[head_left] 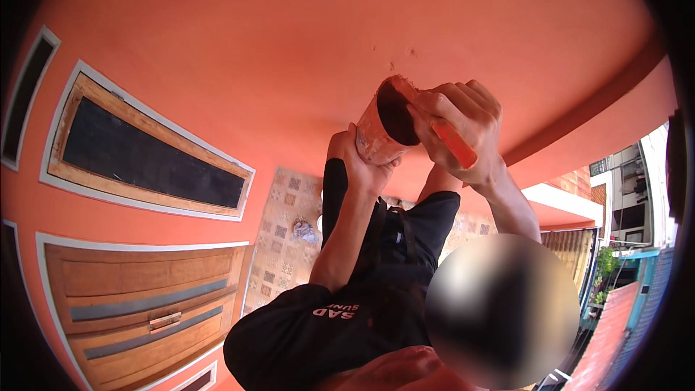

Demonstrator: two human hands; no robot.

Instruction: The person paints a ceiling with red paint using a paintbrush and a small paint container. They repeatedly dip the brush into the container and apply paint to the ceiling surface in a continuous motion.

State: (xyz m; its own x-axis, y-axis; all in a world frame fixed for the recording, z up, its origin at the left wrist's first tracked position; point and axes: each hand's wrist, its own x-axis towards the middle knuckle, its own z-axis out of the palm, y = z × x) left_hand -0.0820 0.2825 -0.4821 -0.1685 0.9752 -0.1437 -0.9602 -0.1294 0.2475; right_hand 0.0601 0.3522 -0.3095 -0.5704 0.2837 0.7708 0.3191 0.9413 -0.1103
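My left hand (367,172) is wrapped round the lower part of a paint can (375,130), which is tilted with its dark open mouth toward the right. Smears of coral paint cover the outside of the can. In my right hand (463,112) is a paintbrush whose orange-red handle (455,143) sticks out below the fingers. The brush head (402,87) lies at the upper rim of the can, close to the wall; whether it touches the wall I cannot tell.
A coral wall (275,51) spreads ahead, with small marks above the can. To the left are a wood-framed window (152,148) and a wooden door (145,304). A crumpled light cloth or bag (304,231) lies on the patterned tile floor (279,261). Other buildings show at right.
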